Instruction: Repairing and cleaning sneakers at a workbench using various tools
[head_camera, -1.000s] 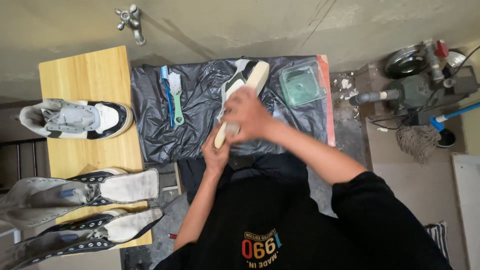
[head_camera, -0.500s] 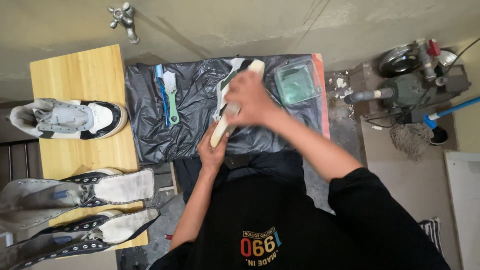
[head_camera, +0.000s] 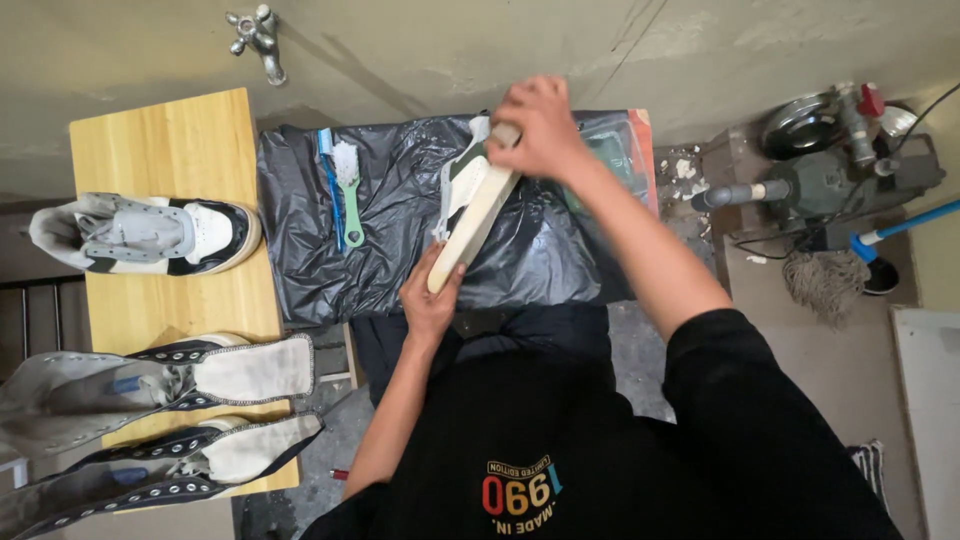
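Holding a shoe (head_camera: 470, 215) sole-side up over the black plastic sheet (head_camera: 400, 240) — left hand (head_camera: 430, 300) wrapped around the near end of the pale sole, fingers curled shut on it. Right hand (head_camera: 540, 125) closed over the far end of the shoe; something pale shows under its fingers, can't tell what it is. Shoe is tilted, running from the left hand up and away toward the wall.

Just left of the shoe on the plastic: a green-handled brush (head_camera: 348, 190) and a blue toothbrush (head_camera: 328, 185), lying side by side, apart from both hands. A clear container (head_camera: 615, 150) sits under the right forearm, mostly hidden.

Wooden tabletop (head_camera: 170, 140) to the left carries a grey, white and black sneaker (head_camera: 150, 235). Two tall grey lace-up boots (head_camera: 150, 385) lie at its near edge. Tap (head_camera: 258, 35) on the wall above; mop (head_camera: 830, 280) and pump (head_camera: 820, 185) on the floor to the right.
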